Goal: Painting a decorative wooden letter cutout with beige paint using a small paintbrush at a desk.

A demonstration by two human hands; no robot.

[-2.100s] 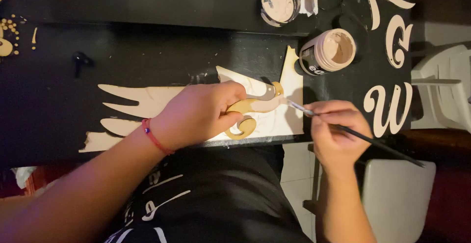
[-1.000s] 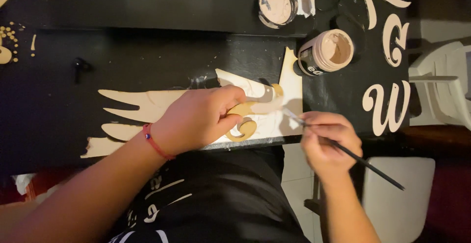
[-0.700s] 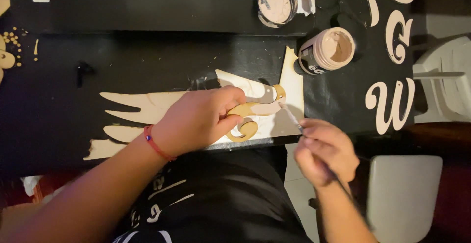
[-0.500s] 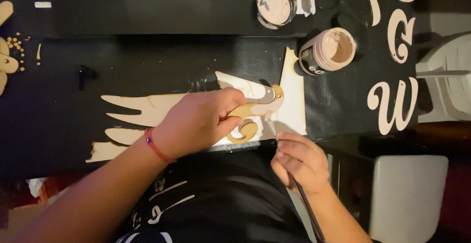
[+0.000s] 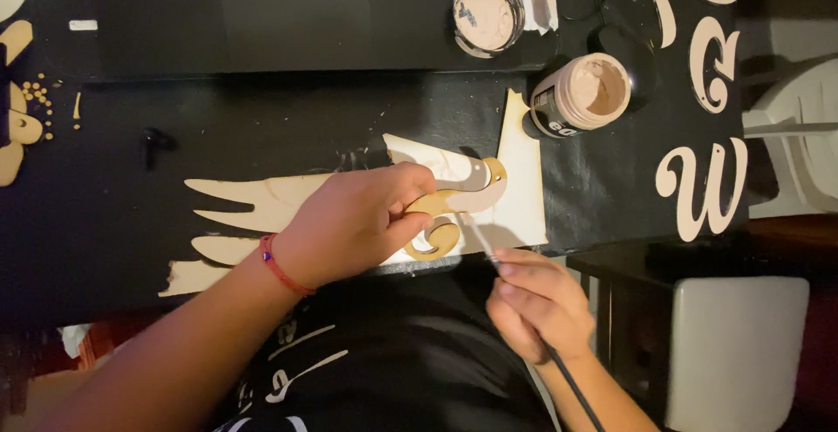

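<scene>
Black table (image 5: 262, 135) fills the frame, dim light. Left hand (image 5: 358, 222) at centre, palm down, fingers curled and pinching a small curled wooden cutout (image 5: 454, 209). Cutout: tan, scroll-shaped, partly coated pale, lying on pale wooden feather-shaped pieces (image 5: 253, 201) at centre frame. Right hand (image 5: 537, 305) at lower centre-right, fingers closed around a thin dark-handled brush (image 5: 489, 253), tip pointing up toward the cutout. Open paint jar (image 5: 580, 92) at upper right; shallow lid of paint (image 5: 487, 13) at top centre. Pale script letters (image 5: 703, 188) at right.
</scene>
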